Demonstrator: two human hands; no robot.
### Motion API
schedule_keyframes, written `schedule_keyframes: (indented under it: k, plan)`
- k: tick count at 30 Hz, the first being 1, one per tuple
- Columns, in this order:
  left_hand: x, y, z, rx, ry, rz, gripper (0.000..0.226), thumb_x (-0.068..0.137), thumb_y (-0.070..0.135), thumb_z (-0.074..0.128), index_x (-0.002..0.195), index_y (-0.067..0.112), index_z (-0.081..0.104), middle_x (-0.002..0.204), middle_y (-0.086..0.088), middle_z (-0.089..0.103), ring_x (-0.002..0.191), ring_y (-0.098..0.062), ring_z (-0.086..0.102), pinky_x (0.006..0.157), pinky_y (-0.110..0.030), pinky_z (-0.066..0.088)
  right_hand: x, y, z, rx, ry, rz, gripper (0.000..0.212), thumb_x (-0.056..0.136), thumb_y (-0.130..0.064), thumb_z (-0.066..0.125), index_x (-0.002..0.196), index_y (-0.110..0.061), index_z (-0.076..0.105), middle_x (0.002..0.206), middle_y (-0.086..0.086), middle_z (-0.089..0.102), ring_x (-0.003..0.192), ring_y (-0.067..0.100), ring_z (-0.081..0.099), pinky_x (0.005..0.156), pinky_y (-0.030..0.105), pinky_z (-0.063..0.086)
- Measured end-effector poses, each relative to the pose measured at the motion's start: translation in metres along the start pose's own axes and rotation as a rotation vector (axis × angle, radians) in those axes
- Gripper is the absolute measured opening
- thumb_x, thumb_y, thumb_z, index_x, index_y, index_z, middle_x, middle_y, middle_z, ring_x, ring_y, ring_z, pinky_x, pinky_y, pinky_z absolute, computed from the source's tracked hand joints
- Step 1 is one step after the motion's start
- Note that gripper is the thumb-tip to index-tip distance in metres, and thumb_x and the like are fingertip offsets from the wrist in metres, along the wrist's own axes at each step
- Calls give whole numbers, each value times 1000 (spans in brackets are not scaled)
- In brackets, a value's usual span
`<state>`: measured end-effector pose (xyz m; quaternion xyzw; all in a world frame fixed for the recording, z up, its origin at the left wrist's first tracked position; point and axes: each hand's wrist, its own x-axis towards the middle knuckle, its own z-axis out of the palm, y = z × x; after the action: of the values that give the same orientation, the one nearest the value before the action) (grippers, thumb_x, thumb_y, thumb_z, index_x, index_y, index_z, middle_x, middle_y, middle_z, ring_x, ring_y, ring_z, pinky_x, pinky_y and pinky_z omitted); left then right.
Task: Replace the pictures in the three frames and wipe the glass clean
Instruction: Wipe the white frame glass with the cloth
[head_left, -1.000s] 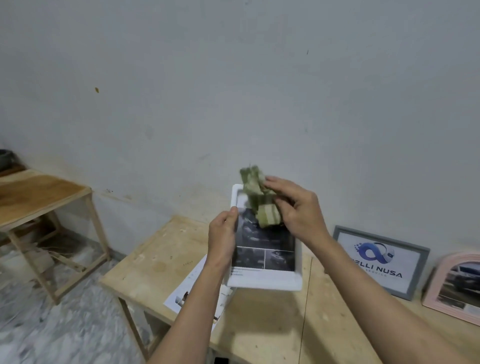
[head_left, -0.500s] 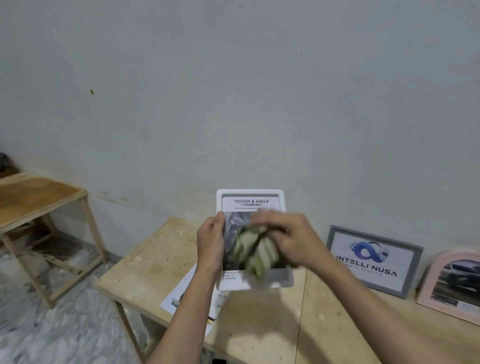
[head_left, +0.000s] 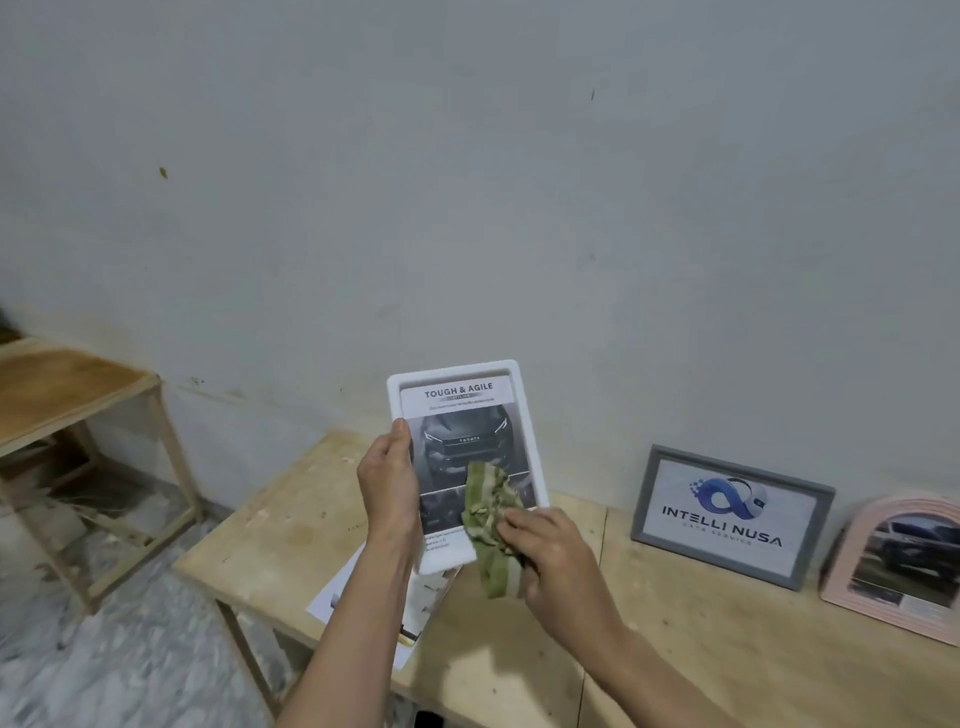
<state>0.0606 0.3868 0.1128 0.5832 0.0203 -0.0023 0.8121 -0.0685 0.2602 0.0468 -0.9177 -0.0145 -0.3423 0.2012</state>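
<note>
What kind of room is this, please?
Probably a plain workroom or storeroom: bare plywood tables against an unpainted grey wall, with a stone-patterned floor.

Pale wooden table (head_left: 675, 660) against the wall, bearing loose printed sheets (head_left: 340, 597) at its left near edge, a grey frame (head_left: 727, 514) leaning on the wall and an arched pink frame (head_left: 898, 561) just beside it at the right.
</note>
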Motion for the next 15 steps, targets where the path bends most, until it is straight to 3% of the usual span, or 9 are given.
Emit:
schedule_keyframes:
  k: [2,4,6,7,9,10,12,15]
  plan:
    - [0,-11,7,0,0,-17,32,102,32,53,87,11,72,85,-8,76,79,-27,71,75,-39,55,-3,-13,8,93,-7,20,58,56,15,55,102,-13,75,107,-5,72,97,10,51,84,24,50]
    - [-2,-23,12,35,-32,-40,37,100,34,53,85,5,70,82,-9,74,75,-24,67,71,-37,53,4,-29,10,216,-144,20,54,58,15,51,95,-15,76,100,-7,73,90,11,54,82,22,47]
    - [-1,-32,14,115,-76,-42,37,97,37,53,78,5,59,75,-12,58,70,-22,53,66,-36,44,16,-30,-1,334,-256,131,50,67,14,49,96,-16,77,95,-12,72,89,4,58,85,19,47]
    - [0,-34,15,126,-81,-34,32,96,35,53,77,9,53,75,-11,49,70,-21,45,65,-35,38,24,-24,-11,394,-261,217,50,71,14,48,99,-16,76,94,-15,70,91,-1,60,89,15,46]
    - [-1,-34,17,106,-92,-33,28,99,29,52,77,12,46,75,-7,39,70,-19,36,65,-34,31,48,-6,-34,422,-83,336,50,77,15,49,107,-16,74,101,-15,66,100,1,61,93,6,40]
    - [-3,-34,20,97,-117,-28,30,100,28,51,76,11,46,73,-9,38,68,-19,36,64,-33,32,64,3,-44,361,43,326,51,78,15,50,112,-16,71,106,-14,64,103,3,58,94,4,37]
    - [-4,-40,34,132,-231,-15,34,101,28,50,74,9,55,70,-13,52,66,-18,48,63,-33,41,96,18,-53,222,166,173,52,76,12,54,119,-14,67,116,-9,64,108,8,54,100,13,37]
    - [-9,-46,56,122,-307,-11,28,97,18,50,71,13,59,71,-10,56,72,-20,50,66,-38,42,117,31,-28,-71,5,-138,45,78,-2,61,121,-10,65,127,4,63,110,22,56,100,35,41]
